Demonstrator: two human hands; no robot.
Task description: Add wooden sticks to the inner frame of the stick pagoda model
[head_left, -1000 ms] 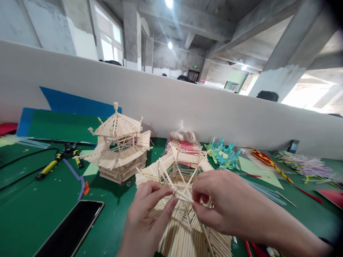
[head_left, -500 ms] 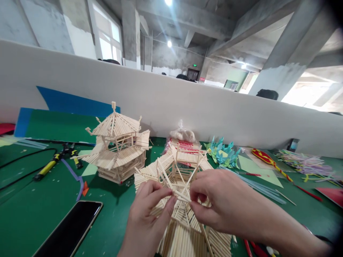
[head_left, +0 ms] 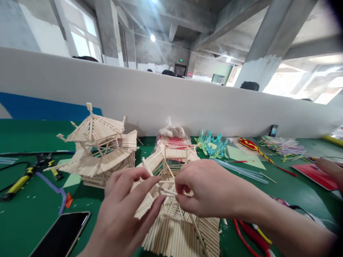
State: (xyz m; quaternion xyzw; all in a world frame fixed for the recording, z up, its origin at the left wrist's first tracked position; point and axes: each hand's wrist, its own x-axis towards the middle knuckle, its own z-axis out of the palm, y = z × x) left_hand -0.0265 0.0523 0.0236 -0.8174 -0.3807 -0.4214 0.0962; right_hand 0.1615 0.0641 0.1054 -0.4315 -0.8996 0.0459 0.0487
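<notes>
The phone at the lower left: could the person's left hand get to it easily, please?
Probably yes: the phone lies flat on bare green mat, with nothing between it and the left hand, which now touches the stick model.

The view is swinging to the right, so the finished stick pavilion (head_left: 98, 150) and the phone (head_left: 60, 235) are sliding toward the left edge while another person's hand (head_left: 331, 170) is coming into sight at far right over red paper (head_left: 317, 175). The left hand (head_left: 125, 210) is rising larger in the foreground, its fingers spreading wider across the unfinished stick roof (head_left: 174, 210) than a second ago. The right hand (head_left: 207, 189) is shifting left with the roof, fingertips pinched on a thin stick (head_left: 168, 192) at its centre.
</notes>
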